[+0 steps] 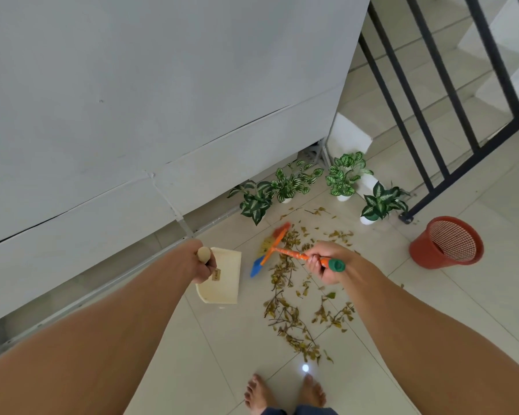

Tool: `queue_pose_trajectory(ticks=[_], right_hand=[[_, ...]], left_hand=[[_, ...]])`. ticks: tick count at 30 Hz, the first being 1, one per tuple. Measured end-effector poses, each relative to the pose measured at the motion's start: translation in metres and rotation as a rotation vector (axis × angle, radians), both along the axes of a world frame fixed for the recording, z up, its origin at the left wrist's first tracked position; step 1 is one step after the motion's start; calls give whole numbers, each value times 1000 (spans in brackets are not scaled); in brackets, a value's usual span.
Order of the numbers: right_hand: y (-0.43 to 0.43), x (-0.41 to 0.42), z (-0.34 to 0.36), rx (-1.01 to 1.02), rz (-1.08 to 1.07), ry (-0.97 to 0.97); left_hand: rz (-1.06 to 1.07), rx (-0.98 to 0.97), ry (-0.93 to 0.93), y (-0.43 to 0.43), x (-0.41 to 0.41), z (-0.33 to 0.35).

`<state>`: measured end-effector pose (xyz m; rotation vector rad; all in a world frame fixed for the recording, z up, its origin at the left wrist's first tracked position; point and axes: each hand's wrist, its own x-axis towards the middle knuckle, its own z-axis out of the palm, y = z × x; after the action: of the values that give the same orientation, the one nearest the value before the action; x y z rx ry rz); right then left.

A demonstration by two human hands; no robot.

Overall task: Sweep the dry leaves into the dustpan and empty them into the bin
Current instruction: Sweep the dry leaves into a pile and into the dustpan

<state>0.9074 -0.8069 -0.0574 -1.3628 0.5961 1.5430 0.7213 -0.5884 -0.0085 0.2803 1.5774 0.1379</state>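
Bare feet (285, 393) stood on pale tiled floor (222, 354). Dry brown leaves (291, 313) lay scattered just ahead, none in the pan. Left hand (203, 263) was wrapped round the wooden handle of the cream plastic dustpan (222, 283), left of the pile. Right hand (324, 262) clenched the small orange-handled broom (288, 253), head among the leaves. Beyond: green-and-white potted plants (342, 178). Round red mesh bin (445, 242) stood upright at right, apart from the leaves.

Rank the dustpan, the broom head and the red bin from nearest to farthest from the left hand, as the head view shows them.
1. dustpan: the left hand grips its handle.
2. broom head: to the right, among the dry leaves.
3. red bin: far right, beyond the right hand gripping the broom.
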Motion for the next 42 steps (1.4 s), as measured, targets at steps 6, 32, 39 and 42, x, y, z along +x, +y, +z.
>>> queue_pose_trajectory(ticks=[6, 32, 39, 42], right_hand=[[-25, 4, 2, 7, 29, -70], [-89, 158, -1, 65, 288, -92], [-113, 183, -6, 3, 139, 35], [-130, 186, 1, 40, 174, 8]], left_hand=[[0, 5, 17, -11, 12, 3], [203, 50, 65, -121, 133, 26], [233, 34, 30, -143, 148, 26], [212, 33, 45, -152, 157, 25]])
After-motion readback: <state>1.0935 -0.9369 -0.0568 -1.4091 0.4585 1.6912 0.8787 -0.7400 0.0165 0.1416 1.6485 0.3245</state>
